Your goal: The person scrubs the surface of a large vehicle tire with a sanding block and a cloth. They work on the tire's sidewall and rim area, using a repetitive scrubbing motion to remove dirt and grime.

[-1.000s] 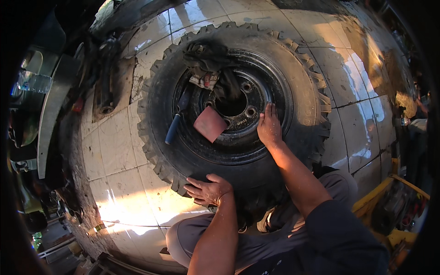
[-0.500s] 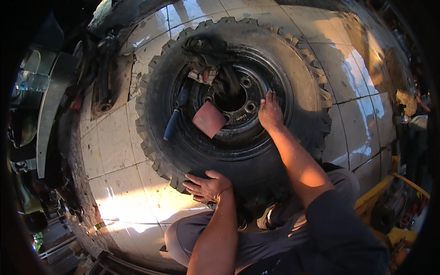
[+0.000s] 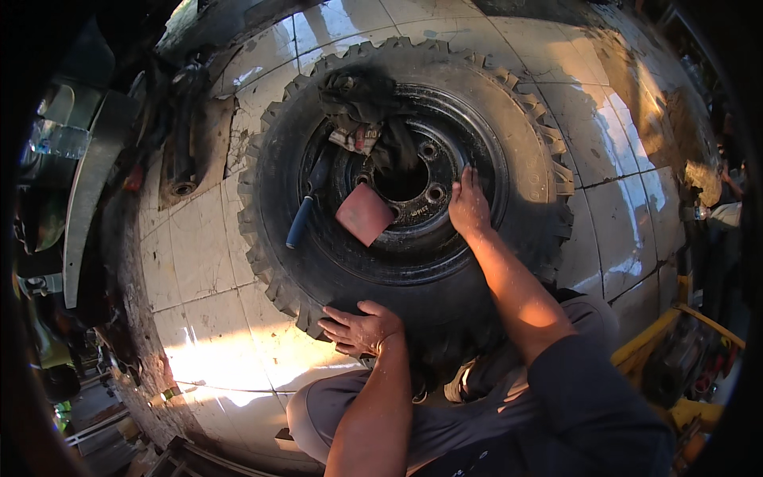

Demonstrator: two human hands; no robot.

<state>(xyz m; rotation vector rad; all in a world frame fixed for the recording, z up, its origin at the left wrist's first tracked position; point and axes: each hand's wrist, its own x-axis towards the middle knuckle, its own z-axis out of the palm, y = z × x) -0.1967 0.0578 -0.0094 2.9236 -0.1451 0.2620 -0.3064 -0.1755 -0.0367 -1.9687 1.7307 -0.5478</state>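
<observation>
A large chunky-treaded tyre lies flat on the floor in front of me, its black steel wheel rim facing up. My left hand rests on the tyre's near-left edge, fingers spread. My right hand lies on the right side of the rim, fingers stretched out, holding nothing. A reddish square sheet, perhaps sandpaper, lies across the rim beside the centre hole. To its left, a tool with a blue handle leans over the rim's edge; its dark end is unclear. A crumpled dark cloth sits at the far side.
Tiled floor surrounds the tyre, with bright sunlit patches. Dark metal parts lie at the far left, near a curved metal piece. A yellow frame stands at the lower right. A printed packet lies by the cloth.
The tyre and the things on it sit slightly lower in the picture, partly from a small shift of the view. Both hands keep their places on the tyre and rim.
</observation>
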